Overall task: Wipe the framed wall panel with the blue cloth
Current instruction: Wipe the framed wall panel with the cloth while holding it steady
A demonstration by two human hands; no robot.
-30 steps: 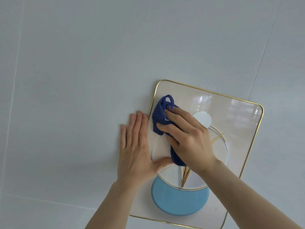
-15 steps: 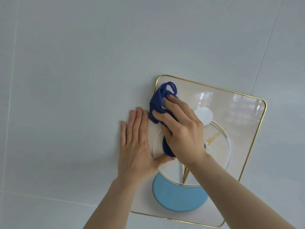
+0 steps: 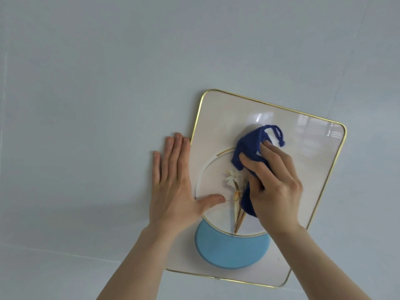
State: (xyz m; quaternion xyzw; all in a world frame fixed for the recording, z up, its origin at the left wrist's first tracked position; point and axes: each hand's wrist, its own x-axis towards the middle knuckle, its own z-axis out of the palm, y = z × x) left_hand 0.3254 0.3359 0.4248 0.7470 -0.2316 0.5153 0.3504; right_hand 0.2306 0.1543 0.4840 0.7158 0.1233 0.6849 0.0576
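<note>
The framed wall panel (image 3: 218, 118) is a glossy cream rectangle with a thin gold rim, a white circle, a light blue disc and a small flower motif, hanging tilted on the wall. My right hand (image 3: 275, 187) presses a bunched dark blue cloth (image 3: 249, 146) against the panel's middle, above and right of the flower. A loop of the cloth sticks out past my fingertips. My left hand (image 3: 173, 191) lies flat with fingers spread on the wall at the panel's left edge, its thumb resting on the panel.
A pale grey tiled wall (image 3: 97, 83) surrounds the panel, with faint grout lines at the left, the upper right and low across the frame. The glass reflects a window at the panel's upper right (image 3: 311, 135).
My right hand has slid the blue cloth from the panel's upper left corner rightward to its middle, uncovering the flower motif. My left hand has stayed flat at the left edge.
</note>
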